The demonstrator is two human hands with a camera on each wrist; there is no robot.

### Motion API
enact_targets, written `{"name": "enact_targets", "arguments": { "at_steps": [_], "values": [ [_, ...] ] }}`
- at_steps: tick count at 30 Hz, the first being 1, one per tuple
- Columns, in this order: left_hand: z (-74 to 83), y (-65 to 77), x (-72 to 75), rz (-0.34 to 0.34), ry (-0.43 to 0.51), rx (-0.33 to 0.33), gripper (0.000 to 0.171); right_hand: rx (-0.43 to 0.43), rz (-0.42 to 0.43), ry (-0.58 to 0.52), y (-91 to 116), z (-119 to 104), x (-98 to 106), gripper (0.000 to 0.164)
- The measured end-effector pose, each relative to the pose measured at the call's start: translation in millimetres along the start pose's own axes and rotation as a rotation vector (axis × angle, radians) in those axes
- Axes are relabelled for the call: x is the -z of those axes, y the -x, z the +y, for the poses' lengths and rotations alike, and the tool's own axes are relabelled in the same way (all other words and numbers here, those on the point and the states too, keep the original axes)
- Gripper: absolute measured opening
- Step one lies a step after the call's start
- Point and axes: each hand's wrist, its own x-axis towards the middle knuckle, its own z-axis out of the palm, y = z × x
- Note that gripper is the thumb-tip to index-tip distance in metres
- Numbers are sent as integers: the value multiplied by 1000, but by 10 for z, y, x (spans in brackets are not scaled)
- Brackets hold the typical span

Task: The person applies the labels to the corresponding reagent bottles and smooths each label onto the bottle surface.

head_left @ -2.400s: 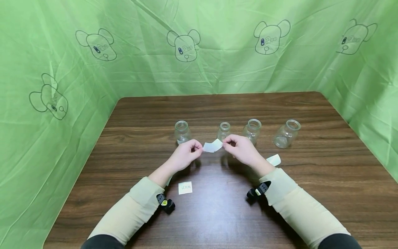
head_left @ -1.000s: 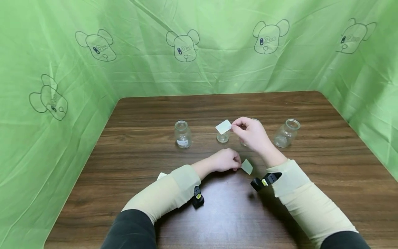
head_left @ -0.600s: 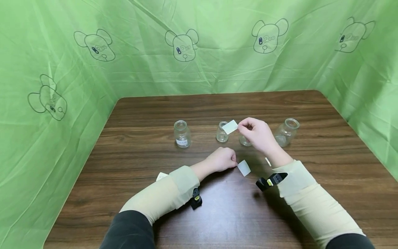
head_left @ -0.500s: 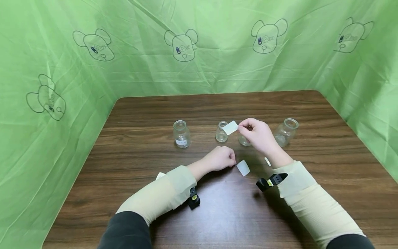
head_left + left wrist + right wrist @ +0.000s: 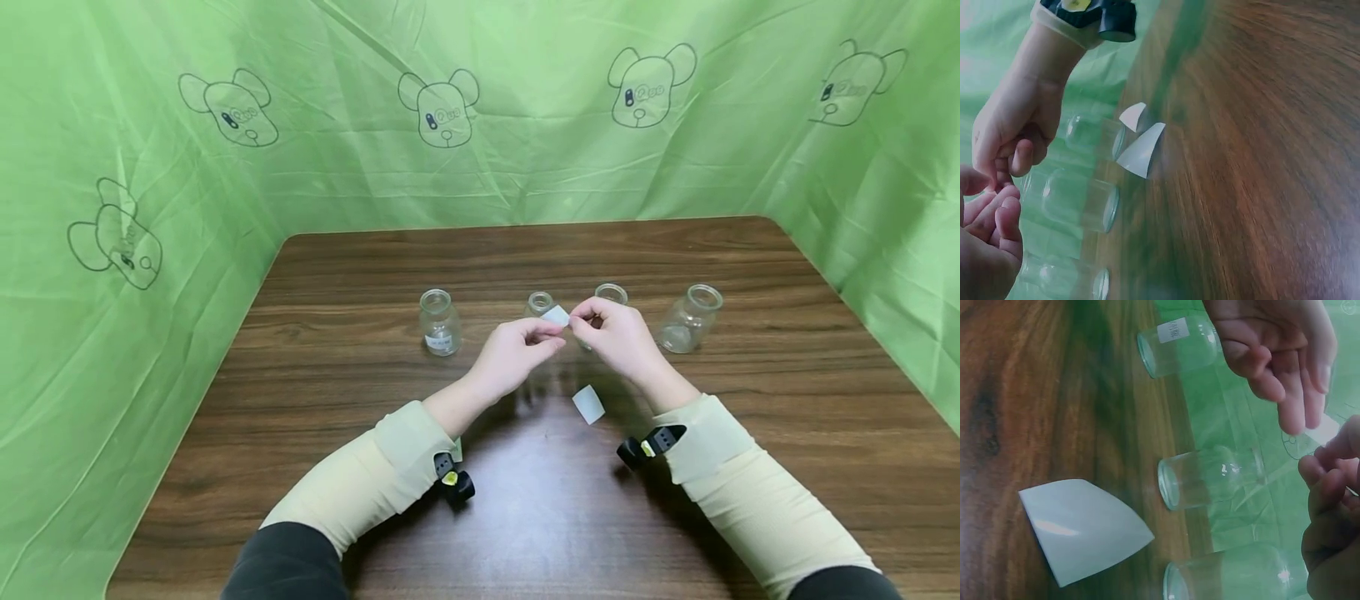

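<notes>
My right hand [image 5: 622, 342] pinches a small white sticker label [image 5: 557, 316] by its right edge, in front of the small glass bottle [image 5: 540, 300]. From the left my left hand [image 5: 510, 354] reaches to the label, fingers extended and thumb apart below, fingertips right at its lower left edge. In the right wrist view the label [image 5: 1324, 430] shows between both hands' fingertips. A pale curled paper piece [image 5: 588, 404] lies on the table below the hands; it looks large in the right wrist view.
A glass jar [image 5: 439, 321] with a printed label stands at left. Another jar [image 5: 611, 292] is partly behind my right hand, and one more jar [image 5: 692, 318] stands at right. A paper edge [image 5: 457, 450] shows beside my left cuff. Green cloth [image 5: 525, 150] surrounds the wooden table [image 5: 540, 517].
My left hand has left the paper piece on the table and moved up to the label. Earlier, both hands held papers close together; since then the right hand has kept the label.
</notes>
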Motion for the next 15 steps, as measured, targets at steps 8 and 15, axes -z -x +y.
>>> {"name": "enact_targets", "arguments": {
  "at_steps": [8, 15],
  "values": [
    [-61, -38, -23, 51, 127, 63, 21, 78, -39, -45, 29, 6, -60, 4],
    [-85, -55, -26, 54, 265, 96, 18, 235, -39, -69, 40, 34, -117, 9]
  ]
}}
